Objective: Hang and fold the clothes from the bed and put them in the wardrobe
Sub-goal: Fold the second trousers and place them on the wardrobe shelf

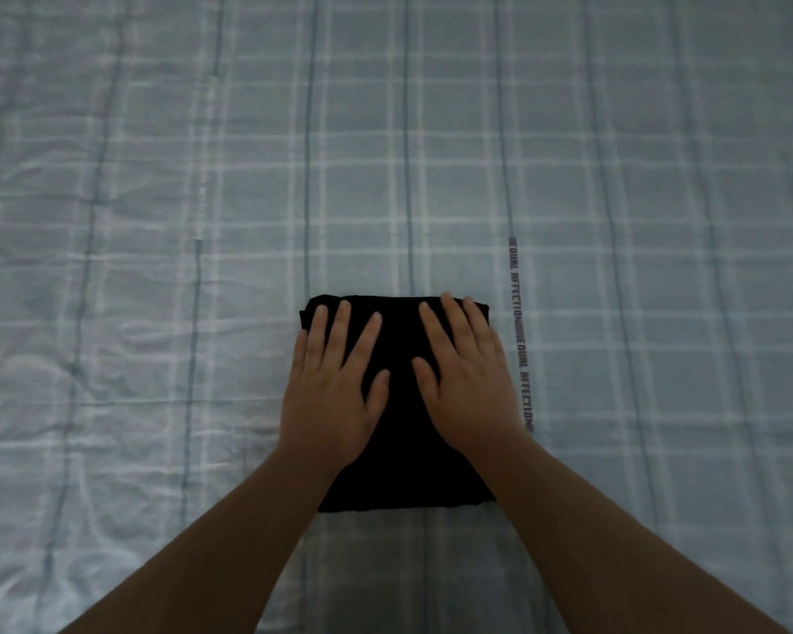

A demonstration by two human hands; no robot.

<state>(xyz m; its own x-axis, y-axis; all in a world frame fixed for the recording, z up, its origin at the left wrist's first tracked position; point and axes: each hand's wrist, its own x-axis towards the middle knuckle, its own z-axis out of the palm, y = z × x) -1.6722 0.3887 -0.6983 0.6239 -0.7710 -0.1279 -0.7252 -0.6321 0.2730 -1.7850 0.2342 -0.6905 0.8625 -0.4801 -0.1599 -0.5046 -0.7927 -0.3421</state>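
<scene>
I see a black folded garment [404, 418] lying flat on the bed [156, 267], in the lower middle of my view. It is folded into a compact rectangle. Its long axis runs straight away from me, in line with the dark vertical stripes of the checked bedsheet [614, 176], and its short edges lie across the view. The far short edge looks slightly rounded and thicker at its left corner; the near edge is straight and flat. What kind of garment it is I cannot tell, as the cloth is plain black and shows no detail.

Both hands lie on top of the garment, palms down, fingers straight and spread. My left hand [328, 395] covers the left half, its little finger reaching over the left edge onto the sheet. My right hand [470, 386] covers the right half, its fingertips reaching the far right corner. The two hands are side by side and apart, with a strip of black cloth showing between the thumbs. Neither hand grips anything; they press flat.

Just right of the garment a narrow printed band [520, 336] of lettering runs along the sheet, parallel to the garment's long side.
</scene>
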